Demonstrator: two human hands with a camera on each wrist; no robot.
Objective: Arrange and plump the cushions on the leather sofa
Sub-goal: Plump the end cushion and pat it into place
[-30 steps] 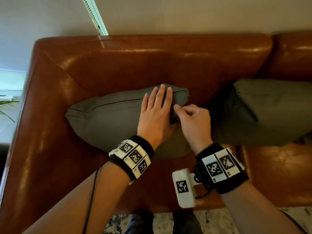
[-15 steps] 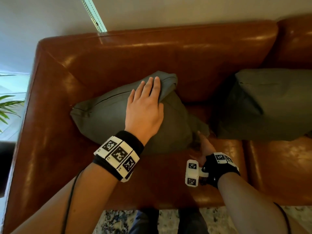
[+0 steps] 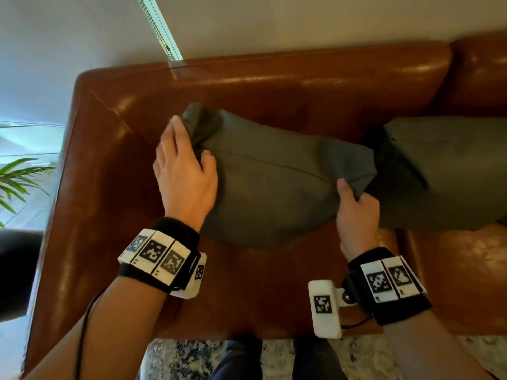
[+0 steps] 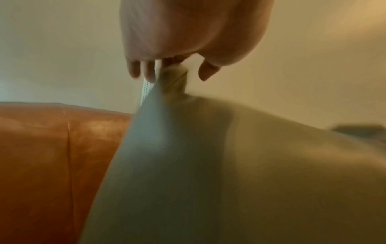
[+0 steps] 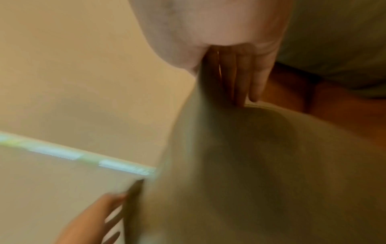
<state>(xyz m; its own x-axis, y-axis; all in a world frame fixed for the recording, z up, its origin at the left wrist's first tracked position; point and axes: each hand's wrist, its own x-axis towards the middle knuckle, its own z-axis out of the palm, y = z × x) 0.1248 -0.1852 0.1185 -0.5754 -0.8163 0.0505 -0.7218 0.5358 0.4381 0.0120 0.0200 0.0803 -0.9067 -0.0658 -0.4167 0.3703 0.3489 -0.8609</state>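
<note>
A grey-green cushion (image 3: pixel 274 185) lies across the seat of the brown leather sofa (image 3: pixel 247 86), its zip seam facing up. My left hand (image 3: pixel 192 141) grips its bunched left corner, thumb on the near face. In the left wrist view the fingers (image 4: pixel 146 71) and thumb curl round that corner of the cushion (image 4: pixel 229 165). My right hand (image 3: pixel 354 193) pinches the right corner, thumb on top. The right wrist view shows my fingers (image 5: pixel 242 77) along a fold of the cushion (image 5: pixel 229 156). A second grey-green cushion (image 3: pixel 444 171) leans against the backrest to the right, touching the first.
The sofa's left armrest (image 3: pixel 82 174) stands close to my left hand. A pale wall (image 3: pixel 274 23) runs behind the backrest. A green plant (image 3: pixel 19 182) is at the far left. A patterned rug (image 3: pixel 279 360) lies below the seat edge by my legs.
The cushion has shifted right, up against the second one. My left hand slid from its top to its left corner. My right hand rose from the seat and took the right corner.
</note>
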